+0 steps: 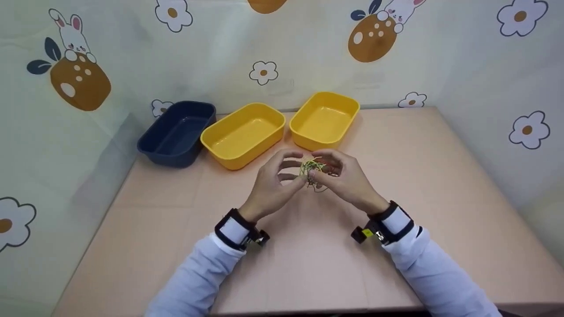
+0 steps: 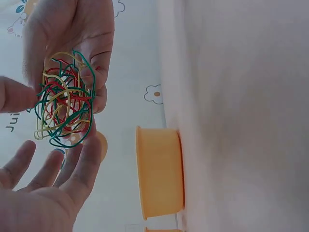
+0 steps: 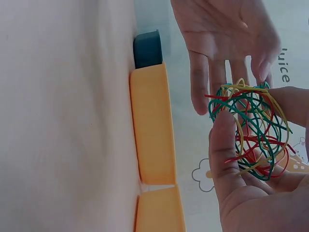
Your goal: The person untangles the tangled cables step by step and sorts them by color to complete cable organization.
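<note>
Altogether, one tangle [image 1: 313, 167], two hands [image 1: 274, 181] [image 1: 352, 182], three bins [image 1: 178, 137] [image 1: 246, 135] [image 1: 327, 119]

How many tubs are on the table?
3. In the head view, a blue tub is at the left, one yellow tub in the middle and another yellow tub at the right, near the table's back edge.
</note>
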A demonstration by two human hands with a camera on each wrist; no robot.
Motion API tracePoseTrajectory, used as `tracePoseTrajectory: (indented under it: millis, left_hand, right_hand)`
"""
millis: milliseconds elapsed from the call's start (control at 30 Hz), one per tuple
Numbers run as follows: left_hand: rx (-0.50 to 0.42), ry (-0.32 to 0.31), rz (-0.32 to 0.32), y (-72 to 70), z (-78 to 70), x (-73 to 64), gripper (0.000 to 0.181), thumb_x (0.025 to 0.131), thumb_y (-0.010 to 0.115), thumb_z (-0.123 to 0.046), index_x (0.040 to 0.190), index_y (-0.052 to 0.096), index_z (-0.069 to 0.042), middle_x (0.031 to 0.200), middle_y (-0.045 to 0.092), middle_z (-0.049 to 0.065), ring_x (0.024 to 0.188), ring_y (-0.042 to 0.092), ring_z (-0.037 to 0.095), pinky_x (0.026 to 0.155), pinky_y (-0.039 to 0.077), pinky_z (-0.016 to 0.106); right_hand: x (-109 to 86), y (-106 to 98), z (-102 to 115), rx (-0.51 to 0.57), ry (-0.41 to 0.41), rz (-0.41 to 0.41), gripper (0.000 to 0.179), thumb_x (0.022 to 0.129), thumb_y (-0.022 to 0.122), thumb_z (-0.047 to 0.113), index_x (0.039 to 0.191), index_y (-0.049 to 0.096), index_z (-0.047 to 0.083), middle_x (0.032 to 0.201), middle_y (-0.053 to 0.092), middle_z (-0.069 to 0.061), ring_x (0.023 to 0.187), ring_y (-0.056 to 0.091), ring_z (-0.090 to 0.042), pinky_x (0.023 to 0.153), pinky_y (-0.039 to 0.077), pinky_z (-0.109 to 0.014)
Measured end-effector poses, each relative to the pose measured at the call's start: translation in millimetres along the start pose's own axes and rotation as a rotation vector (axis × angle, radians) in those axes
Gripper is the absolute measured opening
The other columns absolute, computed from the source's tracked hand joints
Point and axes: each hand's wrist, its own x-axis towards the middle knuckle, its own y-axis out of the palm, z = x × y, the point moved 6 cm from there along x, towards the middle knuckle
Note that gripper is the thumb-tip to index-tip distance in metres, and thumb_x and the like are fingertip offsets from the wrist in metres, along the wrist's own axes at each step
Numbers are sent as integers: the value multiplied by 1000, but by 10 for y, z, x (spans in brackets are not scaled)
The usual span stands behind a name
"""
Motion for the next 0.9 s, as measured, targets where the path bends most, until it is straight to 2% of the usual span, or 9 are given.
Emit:
tracePoseTrajectory:
  millis: [133, 233, 333, 433, 600, 733, 900]
  left_hand:
    - [106, 9, -106, -76, 27, 14, 33, 99, 87, -14, 125, 72, -1, 119, 79, 14, 106, 81, 25, 85, 72, 37]
    - [129, 14, -116, -88, 34, 13, 21, 99, 86, -12, 114, 77, -1, 107, 83, 13, 95, 83, 23, 82, 72, 38]
    - [112, 14, -89, -66, 34, 6, 12, 101, 83, -9, 110, 81, -1, 104, 85, 13, 91, 84, 22, 83, 72, 32]
    - [63, 7, -68, -44, 30, -2, 10, 103, 81, -6, 109, 81, 1, 104, 85, 15, 90, 85, 24, 83, 71, 28]
    - [-33, -10, -48, -16, 30, -8, 10, 103, 79, -1, 111, 80, 5, 108, 84, 22, 93, 87, 32, 83, 72, 29]
    - [-78, -46, -38, -1, 43, -8, 12, 104, 77, 1, 114, 79, 7, 112, 83, 25, 97, 87, 36, 83, 72, 30]
    - [-127, -86, -29, 7, 72, -9, 13, 104, 77, 1, 116, 79, 8, 114, 81, 26, 100, 87, 37, 85, 72, 32]
  right_hand:
    - [-1, -28, -11, -16, -1, -25, 51, 102, 85, 21, 149, 68, 11, 146, 76, -11, 131, 74, -27, 112, 60, -31]
    - [4, -22, -17, 0, -6, -20, 51, 102, 85, 19, 148, 68, 8, 146, 76, -13, 135, 73, -26, 116, 59, -28]
    - [3, 0, -18, 22, -2, -1, 51, 103, 83, 17, 150, 66, 4, 144, 76, -14, 134, 74, -25, 112, 61, -25]
    - [-4, 20, -20, 12, -2, 24, 49, 106, 80, 17, 151, 65, 3, 144, 76, -16, 124, 77, -23, 101, 65, -25]
    - [-11, 64, -17, 30, -2, 86, 40, 118, 60, 19, 154, 64, 3, 140, 75, -20, 112, 75, -17, 92, 64, -25]
    - [-26, 106, -29, 130, 42, 144, 45, 122, 41, 19, 158, 60, 0, 134, 74, -19, 110, 74, -16, 93, 62, -25]
    - [-42, 150, -32, 315, 85, 221, 53, 115, 34, 13, 162, 51, -6, 126, 73, -9, 104, 73, -17, 87, 66, -28]
